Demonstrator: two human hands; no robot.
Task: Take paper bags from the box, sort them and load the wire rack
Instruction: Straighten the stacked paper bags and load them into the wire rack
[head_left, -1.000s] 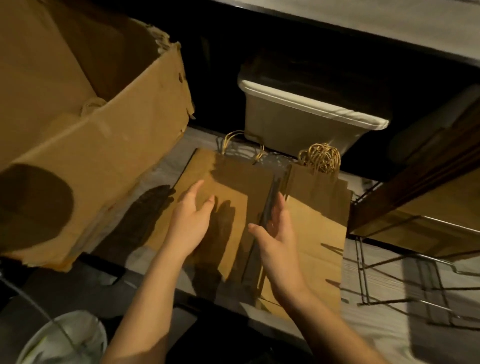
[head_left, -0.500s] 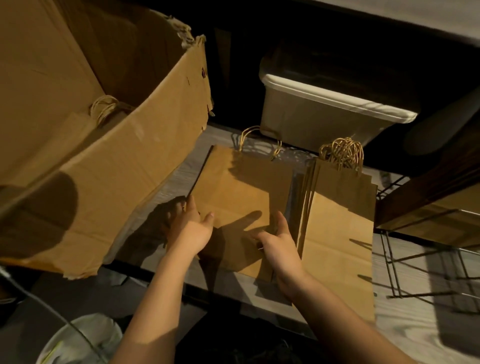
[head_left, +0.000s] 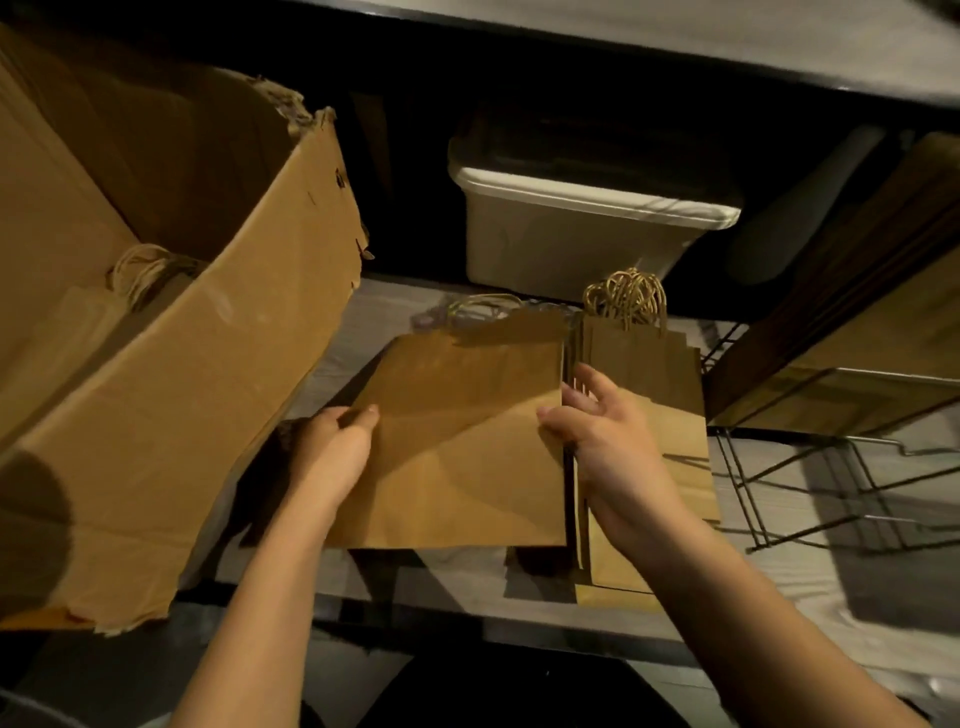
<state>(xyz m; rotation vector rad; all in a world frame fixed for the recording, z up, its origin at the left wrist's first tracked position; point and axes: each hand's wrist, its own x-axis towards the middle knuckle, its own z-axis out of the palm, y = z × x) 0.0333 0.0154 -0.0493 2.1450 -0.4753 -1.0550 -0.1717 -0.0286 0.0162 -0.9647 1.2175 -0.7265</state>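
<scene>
Two grips on one flat paper bag (head_left: 457, 467), low over the table (head_left: 467, 587), just right of the cardboard box (head_left: 208, 389); can't tell if it rests fully flat. Left grip (head_left: 335, 447) holds the bag's left edge, thumb on top, fingers curled round it. Right grip (head_left: 613, 447) is wide: thumb tip on the bag's right edge, fingers spread straight over the stack of bags (head_left: 654, 379) just beside it. Bag sits between both grips, handles away from the person. More bags (head_left: 140, 270) inside the box. Wire rack (head_left: 831, 488) far right, apart from both grips.
</scene>
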